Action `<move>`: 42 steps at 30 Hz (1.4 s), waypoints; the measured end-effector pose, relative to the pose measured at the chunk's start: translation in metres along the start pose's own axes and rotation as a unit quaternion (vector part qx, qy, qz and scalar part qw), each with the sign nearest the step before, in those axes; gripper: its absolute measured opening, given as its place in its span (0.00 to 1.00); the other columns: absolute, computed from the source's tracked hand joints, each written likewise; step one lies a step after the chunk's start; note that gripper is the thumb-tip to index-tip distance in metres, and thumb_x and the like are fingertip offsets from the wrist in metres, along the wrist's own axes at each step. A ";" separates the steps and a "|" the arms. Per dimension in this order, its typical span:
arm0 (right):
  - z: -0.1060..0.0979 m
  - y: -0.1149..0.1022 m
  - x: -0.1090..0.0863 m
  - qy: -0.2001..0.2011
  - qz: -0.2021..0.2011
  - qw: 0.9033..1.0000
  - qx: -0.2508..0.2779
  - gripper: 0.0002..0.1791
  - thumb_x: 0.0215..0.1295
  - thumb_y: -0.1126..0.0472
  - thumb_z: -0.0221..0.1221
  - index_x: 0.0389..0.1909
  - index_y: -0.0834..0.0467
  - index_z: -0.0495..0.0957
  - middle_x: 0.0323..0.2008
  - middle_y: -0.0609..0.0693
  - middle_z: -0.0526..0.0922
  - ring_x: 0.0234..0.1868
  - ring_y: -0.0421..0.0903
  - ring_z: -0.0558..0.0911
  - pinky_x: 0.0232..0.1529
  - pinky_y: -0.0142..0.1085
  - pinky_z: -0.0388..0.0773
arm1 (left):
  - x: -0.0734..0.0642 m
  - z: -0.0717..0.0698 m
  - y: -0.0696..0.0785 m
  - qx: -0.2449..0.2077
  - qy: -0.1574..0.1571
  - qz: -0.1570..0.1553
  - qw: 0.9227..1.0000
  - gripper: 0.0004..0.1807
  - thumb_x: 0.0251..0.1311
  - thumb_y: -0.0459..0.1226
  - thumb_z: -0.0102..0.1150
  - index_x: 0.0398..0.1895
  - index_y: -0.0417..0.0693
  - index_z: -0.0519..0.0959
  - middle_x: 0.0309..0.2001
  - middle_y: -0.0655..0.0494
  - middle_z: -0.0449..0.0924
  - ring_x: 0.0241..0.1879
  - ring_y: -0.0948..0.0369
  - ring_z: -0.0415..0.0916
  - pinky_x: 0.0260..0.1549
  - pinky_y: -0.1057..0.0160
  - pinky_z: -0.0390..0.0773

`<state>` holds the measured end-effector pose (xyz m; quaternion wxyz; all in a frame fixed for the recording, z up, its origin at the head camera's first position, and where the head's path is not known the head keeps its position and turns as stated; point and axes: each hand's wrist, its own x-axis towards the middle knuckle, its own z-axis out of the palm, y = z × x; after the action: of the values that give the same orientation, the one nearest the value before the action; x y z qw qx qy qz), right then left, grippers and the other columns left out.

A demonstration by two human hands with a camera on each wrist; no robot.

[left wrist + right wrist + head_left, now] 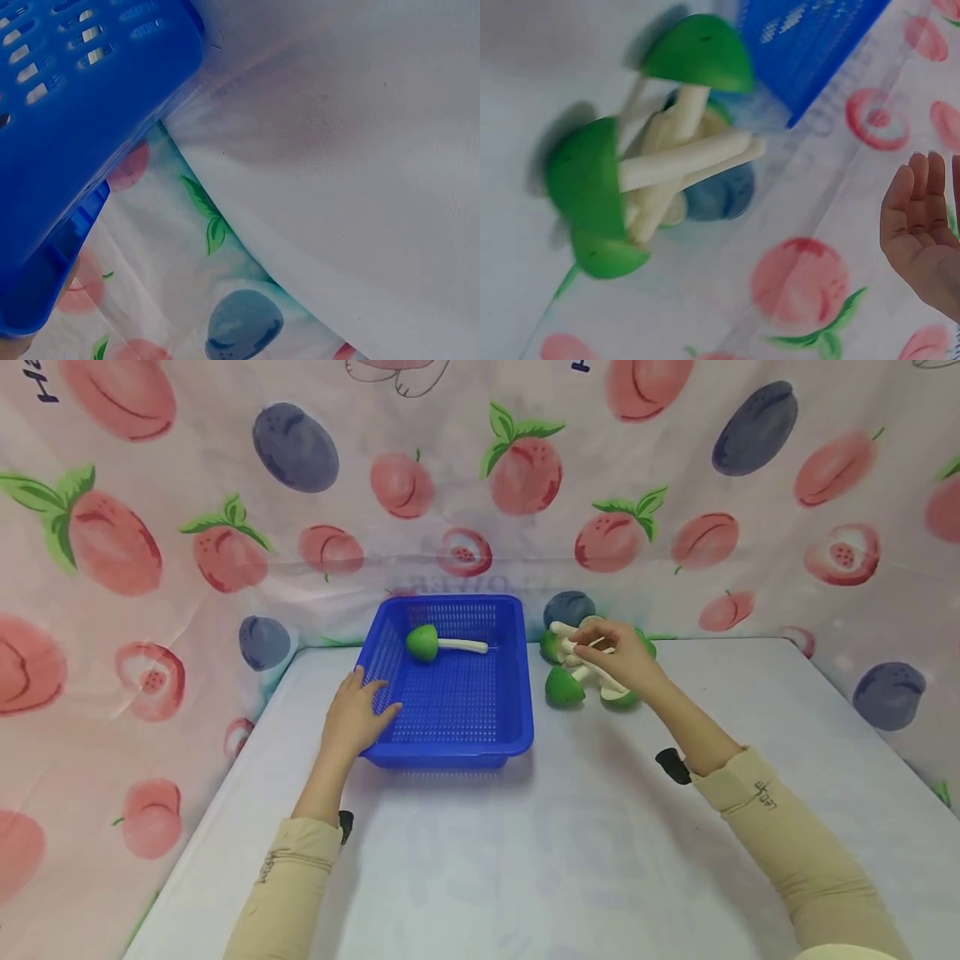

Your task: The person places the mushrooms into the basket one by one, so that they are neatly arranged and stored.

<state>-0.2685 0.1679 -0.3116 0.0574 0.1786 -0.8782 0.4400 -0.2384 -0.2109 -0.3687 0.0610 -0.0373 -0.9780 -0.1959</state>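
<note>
In the head view, a blue plastic basket [442, 750] stands mid-table with one green-capped toy mushroom [423, 644] lying inside. My left hand [352, 714] rests on the basket's left rim, fingers spread; only a sliver of that hand [16, 346] shows in the left wrist view. Right of the basket lies a pile of toy mushrooms [564, 687], green caps with white stems crossing each other. Above this pile is my right hand [621, 656]. The right wrist view shows the hand [924, 232] apart from the mushrooms [585, 176], fingers extended and holding nothing.
A white-covered table [600, 843] spreads in front of and beside the basket. Behind it hangs a fruit-printed curtain [450, 460], close to the basket's far side and the mushroom pile.
</note>
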 end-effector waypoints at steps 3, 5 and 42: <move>-0.009 0.013 -0.007 -0.001 0.015 1.000 -0.020 0.14 0.67 0.61 0.56 0.47 0.68 0.77 0.45 0.64 0.79 0.39 0.47 0.78 0.37 0.25 0.73 | -0.002 0.000 -0.002 0.001 -0.001 -0.005 1.000 0.30 0.62 0.48 0.54 0.62 0.37 0.69 0.71 0.30 0.48 0.72 0.39 0.44 0.68 0.39 0.51; -0.013 0.023 -0.011 0.002 0.024 0.999 -0.030 0.14 0.67 0.61 0.55 0.47 0.68 0.77 0.45 0.65 0.79 0.40 0.51 0.78 0.36 0.25 0.73 | -0.002 -0.001 -0.003 0.003 -0.003 -0.008 1.000 0.30 0.62 0.48 0.54 0.62 0.37 0.69 0.71 0.30 0.48 0.72 0.39 0.44 0.68 0.39 0.51; -0.022 0.146 -0.024 -0.133 0.218 0.967 0.015 0.46 0.68 0.44 0.50 0.72 0.67 0.38 0.66 0.77 0.54 0.67 0.69 0.58 0.65 0.61 0.59 | 0.004 0.003 -0.002 0.010 0.005 -0.008 1.000 0.30 0.62 0.48 0.55 0.62 0.38 0.69 0.71 0.31 0.49 0.72 0.40 0.44 0.69 0.42 0.50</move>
<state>-0.3004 0.2714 -0.4140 -0.1594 0.0407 -0.8890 0.4273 -0.2424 -0.2110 -0.3716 0.0645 -0.0281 -0.9799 -0.1865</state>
